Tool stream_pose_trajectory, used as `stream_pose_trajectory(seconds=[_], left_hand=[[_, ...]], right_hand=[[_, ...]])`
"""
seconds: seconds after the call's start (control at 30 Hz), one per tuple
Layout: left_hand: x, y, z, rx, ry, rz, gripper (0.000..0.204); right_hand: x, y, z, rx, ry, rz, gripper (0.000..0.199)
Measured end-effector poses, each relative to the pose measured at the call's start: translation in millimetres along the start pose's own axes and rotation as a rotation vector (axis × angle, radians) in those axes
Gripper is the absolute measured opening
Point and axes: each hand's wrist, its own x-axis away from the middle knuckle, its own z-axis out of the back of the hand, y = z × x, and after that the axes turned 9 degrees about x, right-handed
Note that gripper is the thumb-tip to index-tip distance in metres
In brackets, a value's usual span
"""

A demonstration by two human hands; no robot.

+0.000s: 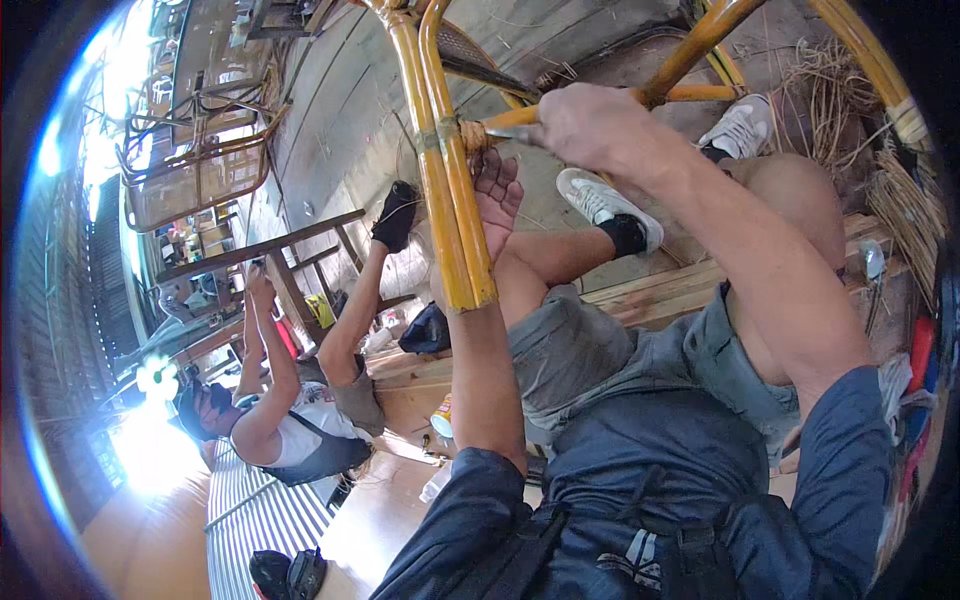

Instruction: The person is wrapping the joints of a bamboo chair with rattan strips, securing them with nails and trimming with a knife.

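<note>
A yellow-brown rattan frame [440,170] stands before me, its paired poles ending near my left forearm. Behind these poles is my left hand [497,205], palm up, its fingers half curled against them; its thumb is hidden. My right hand [590,125], slightly blurred, is closed round a tool with a short metal blade [515,133], which looks like a knife; its handle is hidden in my fist. The blade's tip lies at a strip binding [473,137] wrapped round the joint where a crosspiece meets the poles.
Left of me another person [300,420] works with raised hands at a wooden frame [265,245]. More rattan frames [200,170] stand farther left. Loose rattan strips [825,100] lie at the upper right, beside a bundle of strips [905,205]. Planks [650,295] lie under my legs.
</note>
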Motion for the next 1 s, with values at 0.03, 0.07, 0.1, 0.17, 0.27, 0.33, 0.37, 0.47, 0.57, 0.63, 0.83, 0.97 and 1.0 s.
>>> stream_pose_trajectory(seconds=[0.03, 0.07, 0.1, 0.17, 0.27, 0.33, 0.37, 0.47, 0.57, 0.63, 0.83, 0.97, 1.0], left_hand=[[1, 1, -1, 0.038, -0.049, 0.022, 0.05], [1, 1, 1, 0.036, -0.047, 0.026, 0.05], [1, 1, 3, -0.049, 0.037, -0.012, 0.047], [2, 1, 5, -0.138, 0.127, -0.047, 0.044], [1, -1, 10, -0.202, 0.112, -0.079, 0.045], [2, 1, 14, -0.088, 0.094, -0.095, 0.047], [2, -4, 8, -0.089, 0.097, -0.095, 0.047], [4, -10, -8, 0.038, 0.011, -0.13, 0.047], [2, -10, -12, 0.269, 0.01, 0.14, 0.046], [1, -18, -14, 0.264, 0.061, -0.046, 0.037], [2, -11, -10, 0.076, 0.027, -0.137, 0.047], [-1, -7, -6, -0.13, 0.039, -0.138, 0.039], [2, -4, -3, -0.038, 0.068, -0.131, 0.044]], right_hand=[[-3, -3, -3, -0.001, -0.026, 0.026, 0.042], [-8, -3, -8, -0.005, -0.025, 0.023, 0.042], [-15, -2, -12, -0.046, -0.031, 0.047, 0.043], [-18, -1, -23, -0.093, -0.037, 0.069, 0.044], [-10, -3, -31, -0.338, 0.078, 0.092, 0.041], [0, -19, -18, -0.837, 0.2, 0.168, 0.033], [6, -20, -13, -0.839, 0.199, 0.167, 0.033], [24, -16, -14, -0.106, 0.252, 0.527, 0.03], [35, -3, -15, 0.021, 0.058, 0.464, 0.03], [35, 0, -7, 0.038, 0.018, 0.401, 0.029], [8, -10, -8, -0.073, 0.222, 0.082, 0.032], [-18, -22, -22, -0.278, 0.196, 0.132, 0.029], [-21, -23, -24, -0.293, 0.187, 0.143, 0.029]])
